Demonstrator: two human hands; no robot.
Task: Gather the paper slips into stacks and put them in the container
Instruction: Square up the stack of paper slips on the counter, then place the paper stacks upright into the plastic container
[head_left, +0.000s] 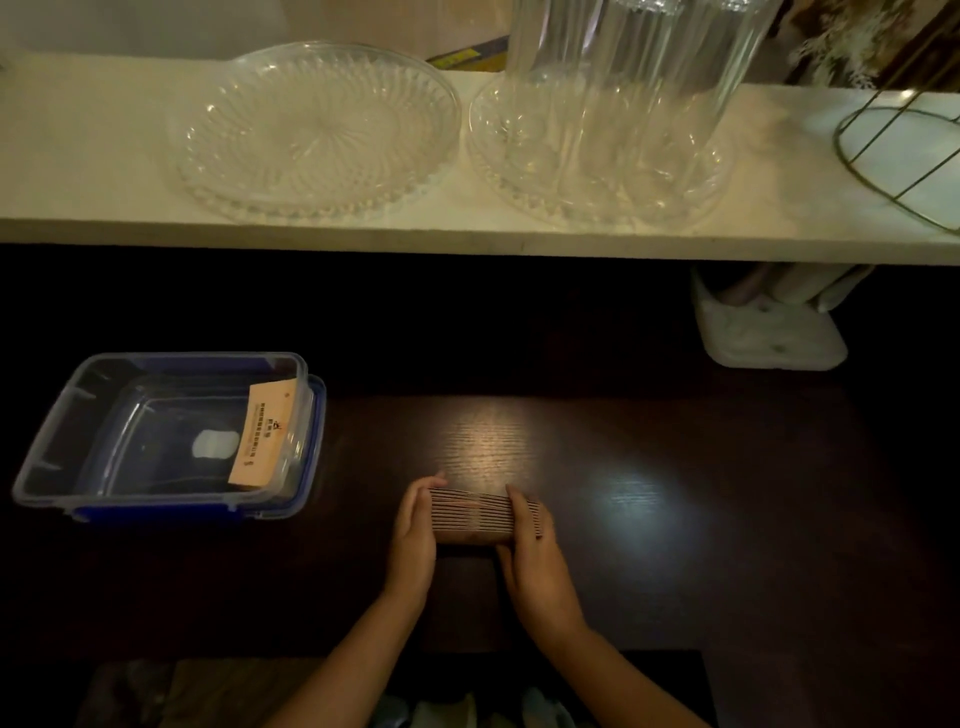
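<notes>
Dark wooden table (649, 519): carries a clear plastic container (52, 467) at left, seated on a blue lid (318, 415), with one paper slip (262, 436) leaning inside against its right wall. A stack of slips (470, 514) stands on edge near the front centre, pressed between two hands. A white holder (769, 332) sits at back right.

White shelf (104, 156) above: an empty cut-glass plate (311, 135); beside it a second glass plate (498, 171) bearing ribbed glass tumblers (623, 78); a wire frame (883, 156) at right.

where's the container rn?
Head view, left side: the clear plastic container sits open on the dark table, left of both hands, one paper slip inside.
</notes>
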